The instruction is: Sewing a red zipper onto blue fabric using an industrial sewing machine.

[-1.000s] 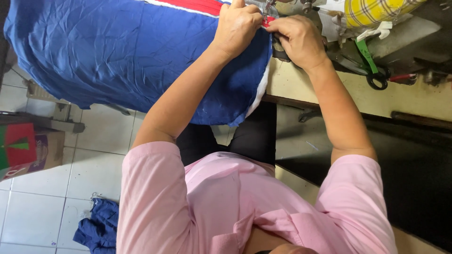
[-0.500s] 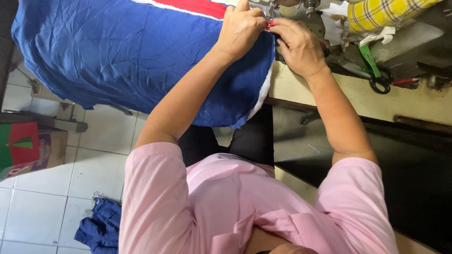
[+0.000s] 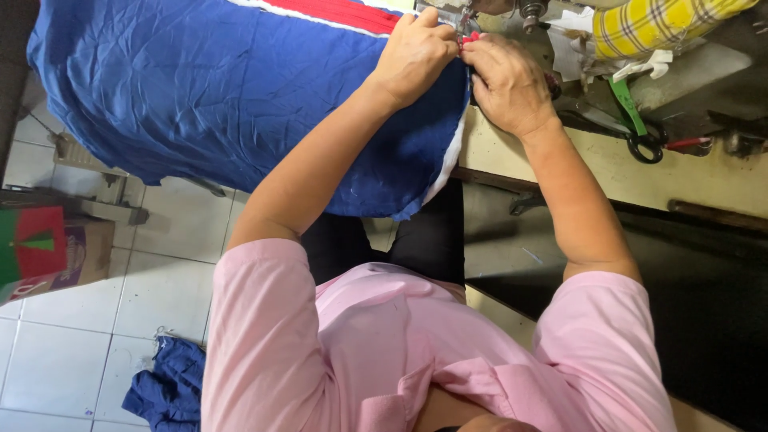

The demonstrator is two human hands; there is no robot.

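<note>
Blue fabric (image 3: 200, 104) w/ a red stripe (image 3: 336, 12) and white edging lies over the near edge of the sewing table (image 3: 704, 172), most of it hanging off the table's left side above the tiled floor (image 3: 120, 280). Its top right corner sits right under both hands, at the metal sewing machine part (image 3: 448, 12) by the table's far edge.

Left hand (image 3: 416, 52) rests on the cloth, fingers curled and pinching the fabric at the seam. Right hand (image 3: 508, 80) is just beside it, knuckles up, fingertips pressed on the same bit of cloth; the two hands touch at the fingertips. A small red piece shows between them, too small to tell what it is.

Further right on the table: green-handled scissors (image 3: 636, 128), then a yellow checked cloth (image 3: 656, 24) toward the far right corner. Down on the floor, a blue cloth heap (image 3: 168, 388) and a cardboard box (image 3: 48, 252) at the left.
</note>
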